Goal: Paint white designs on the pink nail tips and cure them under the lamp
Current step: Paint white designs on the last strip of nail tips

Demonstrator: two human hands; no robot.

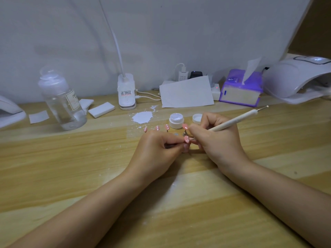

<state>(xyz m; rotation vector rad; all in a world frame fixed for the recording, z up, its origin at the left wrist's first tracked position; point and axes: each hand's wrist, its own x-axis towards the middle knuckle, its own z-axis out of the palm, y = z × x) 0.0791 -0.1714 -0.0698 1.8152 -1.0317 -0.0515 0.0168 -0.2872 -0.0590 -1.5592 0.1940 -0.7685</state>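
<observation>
Left hand: your left hand (161, 147) pinches the stem of a small stand between thumb and fingertips, low over the wooden table (71, 176); the stem itself is mostly hidden by the fingers.
Held nail tip: the pink nail tip (186, 139) sits on top of that stand, just past your fingertips, already carrying a few white dots.
Right hand: your right hand (215, 138) is curled round the dotting pen (232, 121) in a writing grip, its working end hidden behind the knuckles right beside the held tip; whether it touches the tip cannot be told.
Other tips: four more pink tips (157, 128) stand in a row just beyond your hands, each with white marks.
Paint: the open jar of white gel (176, 120) stands near the row, its lid (197, 119) just beside it.
Curing lamp: the nail lamp (295, 77) sits at the far right edge, well apart from your hands.
Step in hand: likely dotting white on the held tip.
Doing it well: keep both wrists resting on the table, bring the pen down nearly square to the surface, touch lightly and lift straight off so dots stay round.
Watch for: wet gel probably smears, so hold only the stem when you carry the tip to the lamp.
</observation>
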